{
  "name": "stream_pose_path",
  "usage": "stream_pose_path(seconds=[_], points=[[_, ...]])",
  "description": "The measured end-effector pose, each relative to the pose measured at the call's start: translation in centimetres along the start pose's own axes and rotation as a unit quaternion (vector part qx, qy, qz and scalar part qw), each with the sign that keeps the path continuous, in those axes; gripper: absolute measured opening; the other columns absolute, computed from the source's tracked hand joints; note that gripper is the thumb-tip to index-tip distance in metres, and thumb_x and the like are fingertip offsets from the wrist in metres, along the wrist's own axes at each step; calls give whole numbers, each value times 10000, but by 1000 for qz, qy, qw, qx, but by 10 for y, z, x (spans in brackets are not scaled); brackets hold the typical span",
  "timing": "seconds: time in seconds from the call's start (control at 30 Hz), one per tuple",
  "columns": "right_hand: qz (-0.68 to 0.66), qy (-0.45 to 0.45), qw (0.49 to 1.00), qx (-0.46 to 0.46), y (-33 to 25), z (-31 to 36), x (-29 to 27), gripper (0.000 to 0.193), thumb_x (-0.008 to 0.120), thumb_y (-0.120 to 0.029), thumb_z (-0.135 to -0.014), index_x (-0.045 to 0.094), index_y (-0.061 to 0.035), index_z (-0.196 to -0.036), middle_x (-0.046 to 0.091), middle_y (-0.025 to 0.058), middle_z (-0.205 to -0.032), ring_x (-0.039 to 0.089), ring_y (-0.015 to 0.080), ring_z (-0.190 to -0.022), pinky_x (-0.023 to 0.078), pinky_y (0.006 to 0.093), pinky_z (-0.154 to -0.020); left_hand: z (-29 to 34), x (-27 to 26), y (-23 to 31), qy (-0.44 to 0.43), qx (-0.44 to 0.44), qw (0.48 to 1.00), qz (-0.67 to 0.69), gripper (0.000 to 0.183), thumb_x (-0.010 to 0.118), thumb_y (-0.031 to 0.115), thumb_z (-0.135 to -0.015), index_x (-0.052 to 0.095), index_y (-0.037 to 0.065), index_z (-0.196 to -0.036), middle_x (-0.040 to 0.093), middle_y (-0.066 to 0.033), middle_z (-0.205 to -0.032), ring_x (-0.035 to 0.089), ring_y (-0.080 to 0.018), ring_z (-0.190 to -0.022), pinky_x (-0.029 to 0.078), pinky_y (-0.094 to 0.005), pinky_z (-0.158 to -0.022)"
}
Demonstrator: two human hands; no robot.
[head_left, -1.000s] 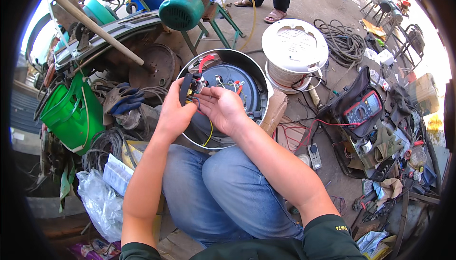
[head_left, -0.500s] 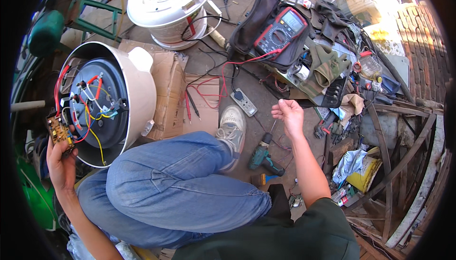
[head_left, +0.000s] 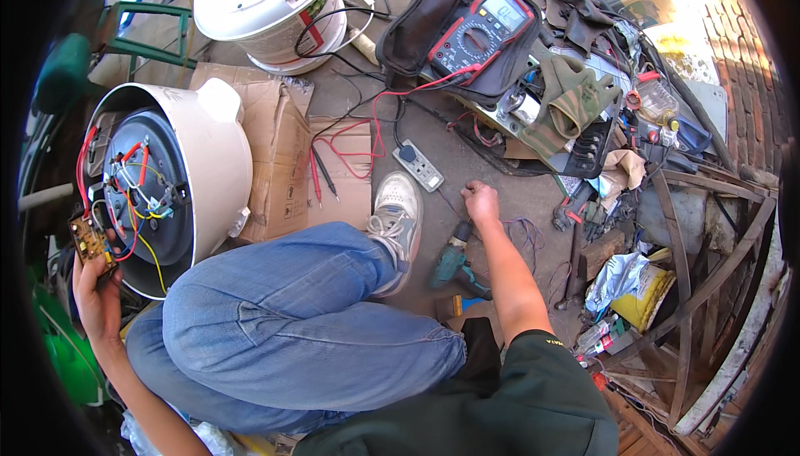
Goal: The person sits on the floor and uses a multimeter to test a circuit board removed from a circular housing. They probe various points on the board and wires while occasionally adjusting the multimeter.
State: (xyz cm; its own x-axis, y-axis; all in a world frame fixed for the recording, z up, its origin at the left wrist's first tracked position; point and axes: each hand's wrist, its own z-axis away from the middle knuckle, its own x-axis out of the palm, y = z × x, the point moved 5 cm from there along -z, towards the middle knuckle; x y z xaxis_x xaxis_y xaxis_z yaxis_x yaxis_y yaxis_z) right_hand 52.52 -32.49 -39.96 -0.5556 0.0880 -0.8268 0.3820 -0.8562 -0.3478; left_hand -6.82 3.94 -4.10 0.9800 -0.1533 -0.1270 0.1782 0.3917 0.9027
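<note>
My right hand (head_left: 481, 202) now rests on the ground, fingers curled shut, just beside the teal drill (head_left: 454, 266); half a second ago it hovered higher. My left hand (head_left: 96, 293) pinches the circuit board (head_left: 90, 242), wired to the upturned cooker (head_left: 167, 181) at left.

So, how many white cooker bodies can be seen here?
2: one cooker lies on its side by the left hand; another cooker stands behind the cardboard. Others may be hidden.

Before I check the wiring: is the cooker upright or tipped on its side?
Tipped on its side: the white cooker shows its open underside and coloured wires to the camera. The left hand holds a wired circuit board.
</note>
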Motion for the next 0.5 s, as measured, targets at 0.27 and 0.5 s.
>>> stream_pose_path(seconds=[0.27,0.5], points=[[67,19,997,-38,-10,2,3,218,681,-257,-877,732,-63,-964,715,216,-925,686,404,-912,545,476,-829,0,15,3,-27,-2,999,-19,426,520,77,-928,517,58,-1354,653,-102,-1254,631,-124,-965,480,-260,-720],[-75,101,986,-107,-54,-1,1,187,693,-205,-877,717,-27,-933,710,222,-896,693,398,-851,550,463,-773,3,13,0,-18,-11,1000,-22,432,515,65,-925,507,56,-1356,659,-102,-1239,640,-129,-959,484,-260,-717]])
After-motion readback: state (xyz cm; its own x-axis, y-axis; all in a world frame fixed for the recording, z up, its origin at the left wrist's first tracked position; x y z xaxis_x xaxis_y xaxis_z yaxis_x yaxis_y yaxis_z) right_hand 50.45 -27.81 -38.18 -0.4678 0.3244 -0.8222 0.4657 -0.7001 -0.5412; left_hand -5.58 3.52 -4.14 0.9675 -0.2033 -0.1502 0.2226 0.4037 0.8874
